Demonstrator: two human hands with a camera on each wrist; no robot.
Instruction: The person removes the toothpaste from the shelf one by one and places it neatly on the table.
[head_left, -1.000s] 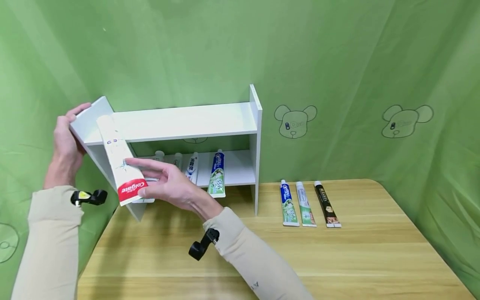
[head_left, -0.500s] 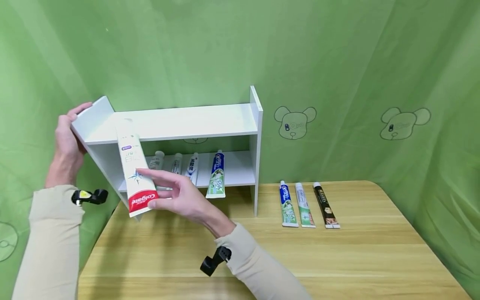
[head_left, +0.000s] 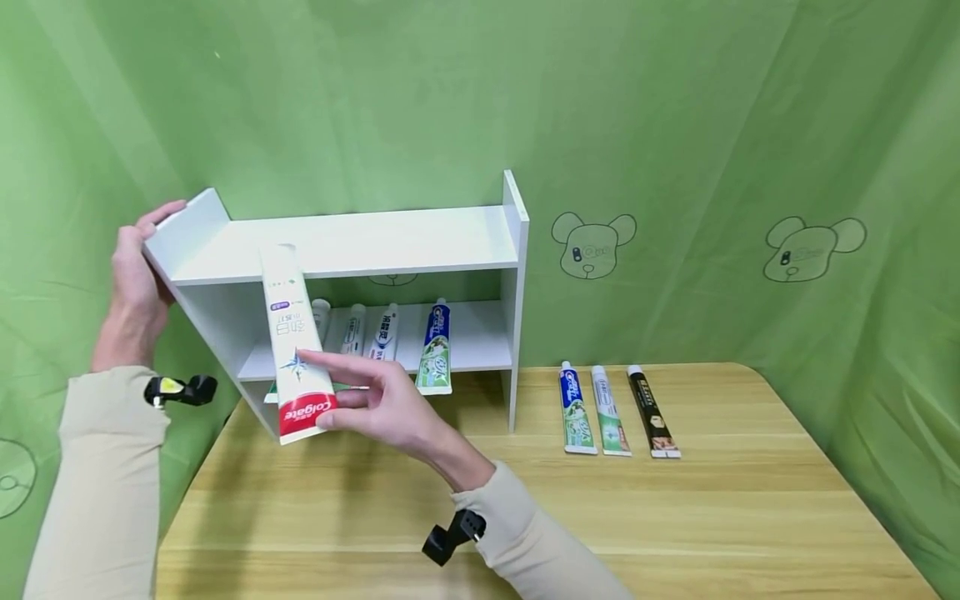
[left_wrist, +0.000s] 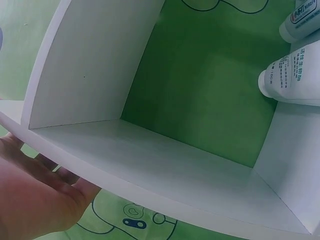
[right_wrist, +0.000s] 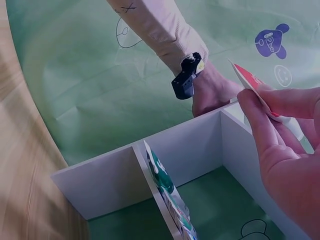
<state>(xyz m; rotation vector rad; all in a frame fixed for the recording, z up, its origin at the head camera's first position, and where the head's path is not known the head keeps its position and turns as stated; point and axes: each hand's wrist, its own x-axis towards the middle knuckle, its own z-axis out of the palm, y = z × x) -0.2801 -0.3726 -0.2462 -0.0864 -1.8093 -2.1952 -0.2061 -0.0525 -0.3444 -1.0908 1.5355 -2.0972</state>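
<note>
My right hand (head_left: 386, 408) pinches a white and red Colgate toothpaste tube (head_left: 294, 333) near its flat end, thumb against the red band. The tube is held up in front of the white two-tier shelf (head_left: 375, 242), its far end overlapping the upper board. My left hand (head_left: 135, 279) grips the shelf's left side panel, which slants outward; in the left wrist view the same hand (left_wrist: 45, 195) is partly hidden behind the panel. On the lower board lie several tubes, among them a blue-green toothpaste tube (head_left: 435, 346) and a white toothpaste tube (head_left: 385, 333).
To the right of the shelf, a blue-green tube (head_left: 576, 408), a white-green tube (head_left: 611, 412) and a black tube (head_left: 652, 412) lie in a row on the wooden table (head_left: 720, 517). A green curtain (head_left: 675, 125) hangs behind.
My right hand has carried the Colgate tube rightward and slightly down, away from the shelf's left panel, and the tube now hangs more upright. The left hand keeps its grip on the panel.
</note>
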